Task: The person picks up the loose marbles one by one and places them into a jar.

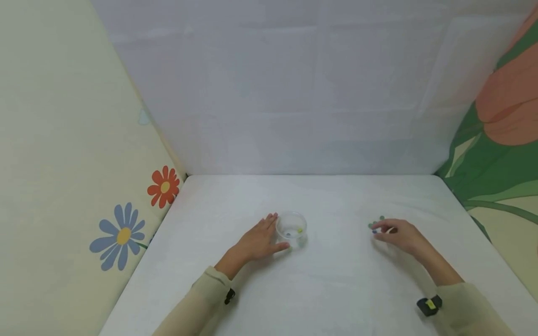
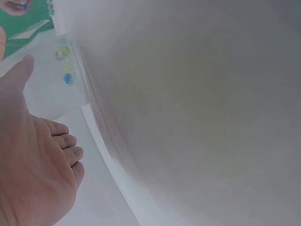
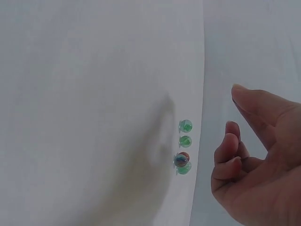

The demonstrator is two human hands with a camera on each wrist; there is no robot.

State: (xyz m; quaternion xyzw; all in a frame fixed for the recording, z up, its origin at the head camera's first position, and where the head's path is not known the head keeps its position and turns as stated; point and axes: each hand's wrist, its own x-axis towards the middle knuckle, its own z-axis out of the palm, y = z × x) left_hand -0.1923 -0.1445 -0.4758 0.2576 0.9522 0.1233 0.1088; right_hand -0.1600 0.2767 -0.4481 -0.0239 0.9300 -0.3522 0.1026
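A clear round tub (image 1: 292, 215) stands on the white table. Several glass marbles lie in it, among them a blue marble (image 2: 68, 78) and a yellow-green marble (image 2: 65, 51). My left hand (image 1: 261, 240) is at the tub's left side, thumb spread toward its front and fingertips right at its wall. Over to the right, my right hand (image 1: 399, 234) hovers close by a small group of marbles on the cloth. Green marbles (image 3: 186, 126) and a blue-and-red marble (image 3: 181, 160) make up that group. The right thumb (image 3: 263, 103) stands apart from the bent fingers, with no marble between them.
White cloth (image 1: 328, 289) covers the table, and a white sheet (image 1: 294, 93) hangs at the back. Flower-printed panels flank both sides, with a blue flower (image 1: 123, 236) on the left and a large tulip (image 1: 513, 98) on the right.
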